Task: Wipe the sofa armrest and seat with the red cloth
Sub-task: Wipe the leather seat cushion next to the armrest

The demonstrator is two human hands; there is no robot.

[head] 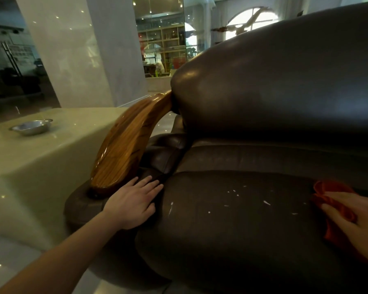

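A dark brown leather sofa fills the right of the view. Its seat cushion (232,219) carries several small white flecks. The curved, glossy wooden armrest (125,141) rises at the seat's left side above a padded leather arm. My left hand (134,200) lies flat, fingers spread, on the leather just below the wooden armrest, beside the seat's left edge. My right hand (353,217) presses the crumpled red cloth (336,200) onto the right part of the seat, its fingers over the cloth.
A pale green stone side table (40,162) stands left of the sofa with a metal ashtray (31,126) on it. The sofa backrest (285,81) bulges above the seat. A marble column (72,49) and glass shelving stand behind.
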